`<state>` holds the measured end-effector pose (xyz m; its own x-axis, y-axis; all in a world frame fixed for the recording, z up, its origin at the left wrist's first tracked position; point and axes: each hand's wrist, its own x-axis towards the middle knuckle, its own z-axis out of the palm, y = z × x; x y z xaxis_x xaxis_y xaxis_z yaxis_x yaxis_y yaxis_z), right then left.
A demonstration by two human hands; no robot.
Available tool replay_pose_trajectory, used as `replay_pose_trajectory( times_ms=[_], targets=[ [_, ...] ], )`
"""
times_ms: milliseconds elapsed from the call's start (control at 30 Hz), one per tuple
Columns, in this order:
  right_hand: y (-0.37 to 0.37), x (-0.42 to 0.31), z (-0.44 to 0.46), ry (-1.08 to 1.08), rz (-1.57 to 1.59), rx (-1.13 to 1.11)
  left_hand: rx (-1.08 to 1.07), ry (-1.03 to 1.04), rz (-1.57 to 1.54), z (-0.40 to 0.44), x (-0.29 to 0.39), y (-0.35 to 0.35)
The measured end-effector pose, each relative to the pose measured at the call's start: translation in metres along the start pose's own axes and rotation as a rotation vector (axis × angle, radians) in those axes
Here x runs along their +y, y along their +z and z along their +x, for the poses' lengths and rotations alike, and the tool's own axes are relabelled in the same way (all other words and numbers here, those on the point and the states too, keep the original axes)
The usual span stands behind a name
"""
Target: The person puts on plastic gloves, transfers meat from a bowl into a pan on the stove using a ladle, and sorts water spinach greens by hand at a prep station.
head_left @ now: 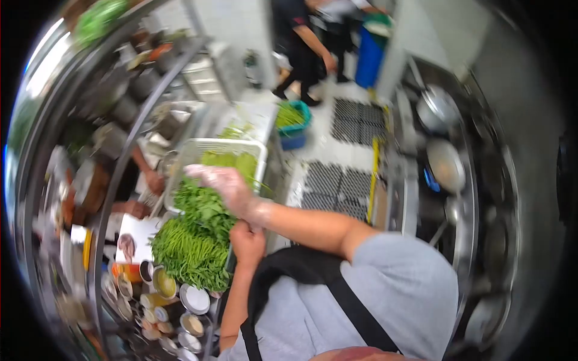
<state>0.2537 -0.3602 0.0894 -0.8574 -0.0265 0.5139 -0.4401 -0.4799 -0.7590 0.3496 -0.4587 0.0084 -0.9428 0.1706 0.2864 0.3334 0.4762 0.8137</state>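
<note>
My right hand (224,185) wears a clear plastic glove and is stretched out over the greens, fingers extended, holding nothing. Just below it, my left hand (247,242) is closed at the right wrist, on the cuff of the glove. Long-stemmed leafy greens (192,249) are heaped beneath and beside both hands. Behind them stands a white plastic basket (262,157) with light green vegetables (232,161) inside.
A co-worker's hands (147,186) show through the metal shelf at left, near a white board (137,236). Bowls and jars (164,283) crowd the lower left. Pans (445,165) sit on the stove at right, one burner lit. People stand near a blue bin (368,57).
</note>
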Motion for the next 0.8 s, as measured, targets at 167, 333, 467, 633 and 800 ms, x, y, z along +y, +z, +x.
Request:
replay_pose_trajectory(
  times_ms=[167, 333, 467, 633, 800],
  targets=[
    [0.002, -0.007, -0.009, 0.009, 0.073, -0.02, -0.031, -0.045, -0.183, -0.004, 0.003, 0.01],
    [-0.003, -0.003, -0.008, 0.015, 0.096, 0.024, -0.045, 0.004, -0.105, -0.002, 0.007, 0.012],
    [-0.01, -0.008, -0.013, 0.037, 0.093, 0.036, 0.065, -0.052, -0.36, 0.0, 0.014, 0.026],
    [-0.011, -0.001, -0.007, 0.048, 0.134, 0.046, -0.022, -0.051, -0.491, -0.002, -0.008, 0.03],
    [-0.016, -0.007, 0.004, 0.008, 0.093, 0.078, -0.152, -0.174, -0.378, 0.002, -0.007, 0.018]
  ],
)
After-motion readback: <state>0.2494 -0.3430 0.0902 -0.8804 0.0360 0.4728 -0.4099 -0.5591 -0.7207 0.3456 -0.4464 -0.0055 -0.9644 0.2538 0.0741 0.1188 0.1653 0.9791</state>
